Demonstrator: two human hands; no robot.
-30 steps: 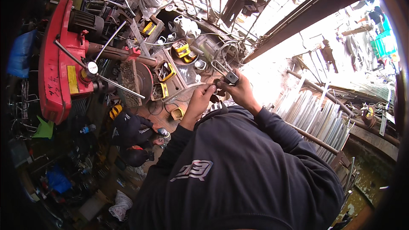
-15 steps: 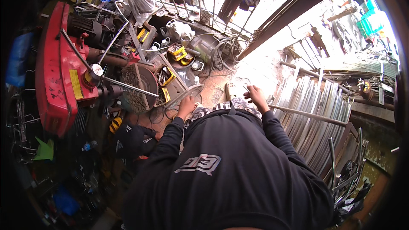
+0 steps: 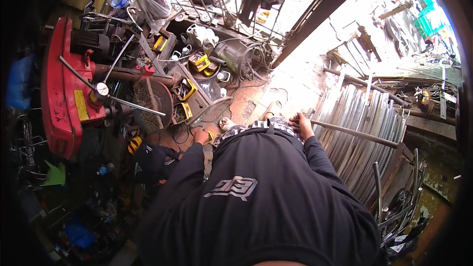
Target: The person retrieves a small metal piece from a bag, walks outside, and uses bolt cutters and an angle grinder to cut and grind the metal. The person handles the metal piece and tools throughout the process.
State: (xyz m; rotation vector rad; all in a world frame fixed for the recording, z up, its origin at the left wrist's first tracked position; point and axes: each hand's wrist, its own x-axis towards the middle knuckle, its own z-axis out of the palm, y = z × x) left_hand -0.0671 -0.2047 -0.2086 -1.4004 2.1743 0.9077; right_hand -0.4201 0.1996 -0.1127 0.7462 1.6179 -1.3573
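Bars (image 3: 341, 113) beside curled right hand (image 3: 302, 125)

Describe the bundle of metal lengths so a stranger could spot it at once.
From the person's dark sweatshirt, look right, just past the right hand. The metal lengths lie there, crossed by a long bar. Pale, silvery and packed side by side, they differ from the few shiny tubes below.

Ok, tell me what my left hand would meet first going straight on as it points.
Probably the flat, grey-brown metal base of the red drill press, though your left hand may pass above it; depth is unclear.
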